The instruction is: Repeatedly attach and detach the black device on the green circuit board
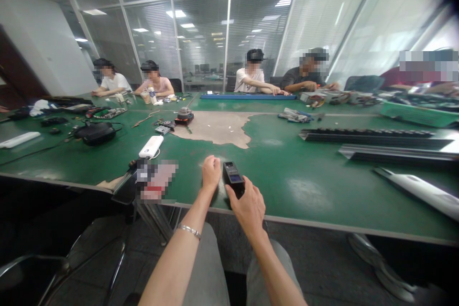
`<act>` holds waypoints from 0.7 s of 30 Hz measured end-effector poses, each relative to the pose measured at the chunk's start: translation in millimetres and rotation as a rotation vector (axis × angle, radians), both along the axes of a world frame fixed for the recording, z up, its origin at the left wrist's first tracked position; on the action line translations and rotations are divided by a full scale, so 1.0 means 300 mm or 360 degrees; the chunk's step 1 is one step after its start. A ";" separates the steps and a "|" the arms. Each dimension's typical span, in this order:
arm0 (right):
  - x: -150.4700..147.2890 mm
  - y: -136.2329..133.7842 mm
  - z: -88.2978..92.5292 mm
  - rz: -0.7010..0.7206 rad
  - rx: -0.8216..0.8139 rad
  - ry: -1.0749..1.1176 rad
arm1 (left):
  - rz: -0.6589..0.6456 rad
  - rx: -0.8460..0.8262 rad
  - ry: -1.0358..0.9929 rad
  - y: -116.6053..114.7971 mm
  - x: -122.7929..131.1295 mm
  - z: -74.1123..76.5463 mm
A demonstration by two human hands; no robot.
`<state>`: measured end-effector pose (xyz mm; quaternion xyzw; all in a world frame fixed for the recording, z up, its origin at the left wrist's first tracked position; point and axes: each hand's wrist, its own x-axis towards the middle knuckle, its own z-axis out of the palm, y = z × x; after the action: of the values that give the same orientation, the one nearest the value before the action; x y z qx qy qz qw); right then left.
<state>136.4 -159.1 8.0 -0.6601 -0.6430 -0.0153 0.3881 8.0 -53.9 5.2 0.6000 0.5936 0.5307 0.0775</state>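
My right hand is closed around a small black device with a blue screen, holding it near the front edge of the green table. My left hand is curled into a loose fist just to the left of the device, resting on the table; whether it holds anything is hidden. A silver bracelet circles my left wrist.
A white power bank and a blurred object lie to the left. Long black rails and a white bar lie to the right. Several people sit at the far side. A chair stands at lower left.
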 end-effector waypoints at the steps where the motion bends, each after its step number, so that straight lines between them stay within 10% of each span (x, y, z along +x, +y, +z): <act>1: 0.000 -0.001 0.000 0.0004 0.0000 0.0008 | -0.0002 0.0000 -0.0001 -0.001 0.000 0.001; 21: -0.004 0.012 0.047 0.0042 -0.0076 0.0038 | -0.0017 0.0001 -0.0052 0.001 0.003 0.001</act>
<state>135.1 -155.4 22.1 -0.6607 -0.6471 0.0131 0.3801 8.7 -53.7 5.3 0.5944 0.5888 0.5402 0.0899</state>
